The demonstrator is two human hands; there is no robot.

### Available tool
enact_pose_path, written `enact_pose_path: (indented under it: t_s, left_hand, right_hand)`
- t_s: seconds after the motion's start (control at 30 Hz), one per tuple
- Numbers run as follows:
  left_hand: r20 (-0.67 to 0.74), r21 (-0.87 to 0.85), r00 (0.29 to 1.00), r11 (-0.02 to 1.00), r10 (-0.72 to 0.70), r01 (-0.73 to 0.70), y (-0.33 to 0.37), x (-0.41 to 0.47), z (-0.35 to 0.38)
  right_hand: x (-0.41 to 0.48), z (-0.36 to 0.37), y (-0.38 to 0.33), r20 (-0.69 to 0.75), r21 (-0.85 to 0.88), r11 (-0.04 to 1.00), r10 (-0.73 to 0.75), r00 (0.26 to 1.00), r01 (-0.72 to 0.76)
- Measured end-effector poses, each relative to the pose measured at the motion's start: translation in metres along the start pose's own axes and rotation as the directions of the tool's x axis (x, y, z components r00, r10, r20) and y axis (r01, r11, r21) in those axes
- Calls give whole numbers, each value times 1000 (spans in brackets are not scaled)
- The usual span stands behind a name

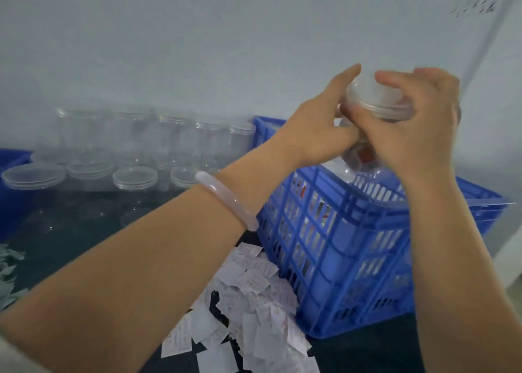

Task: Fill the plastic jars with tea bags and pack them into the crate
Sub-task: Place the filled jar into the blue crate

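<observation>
A lidded jar (375,118) is gripped above the crate (353,231); empty jars (158,138) are lined up leftward, tea bags (248,302) scattered below-left.

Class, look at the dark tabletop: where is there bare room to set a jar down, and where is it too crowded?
Free: the dark table between the loose lids and the left forearm. Crowded: the back row of empty jars, the tea bag pile beside the blue crate, and above the crate, where the left hand and right hand grip a filled jar.
</observation>
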State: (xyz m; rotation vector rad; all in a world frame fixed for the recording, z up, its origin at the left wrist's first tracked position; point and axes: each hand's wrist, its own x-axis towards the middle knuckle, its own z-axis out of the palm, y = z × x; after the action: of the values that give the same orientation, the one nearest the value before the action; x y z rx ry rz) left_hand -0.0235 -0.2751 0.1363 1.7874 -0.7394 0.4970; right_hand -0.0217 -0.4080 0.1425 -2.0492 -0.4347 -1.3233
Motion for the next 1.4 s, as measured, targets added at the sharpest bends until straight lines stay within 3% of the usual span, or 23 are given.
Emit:
enact_pose_path:
  t_s: [0.13, 0.23, 0.37, 0.5, 0.63, 0.87, 1.17, 1.4]
  left_hand:
    - [31, 19, 996, 996, -83, 82, -21, 10, 15]
    - [-13, 30, 993, 993, -116, 117, -44, 8, 19]
    - [42, 221, 982, 961, -182, 168, -61, 8, 21]
    - [143, 426, 979, 901, -149, 75, -67, 7, 20]
    - [222, 577, 971, 815, -90, -56, -70, 7, 18]
    - [121, 486, 992, 873, -40, -24, -77, 0, 19]
    - [71, 497, 997, 867, -3, -33, -88, -13, 24]
    - [43, 383, 996, 920, 75, -86, -93, -43, 19]
  right_hand:
    - [-6, -6, 27, 101, -88, 990, 115, 988, -107]
    - [-17, -2, 37, 260, -70, 976, 218, 941, -207]
    - [-22, 5, 44, 454, -90, 969, 245, 857, -229]
    - [-20, 4, 49, 564, -176, 923, 379, 734, -342]
    - [-18, 4, 46, 631, -252, 921, 389, 671, -296]
    - [-14, 11, 47, 710, -356, 911, 409, 574, -209]
    - [-14, 13, 43, 714, -344, 917, 396, 578, -203]
    - [-13, 8, 44, 708, -328, 933, 346, 616, -147]
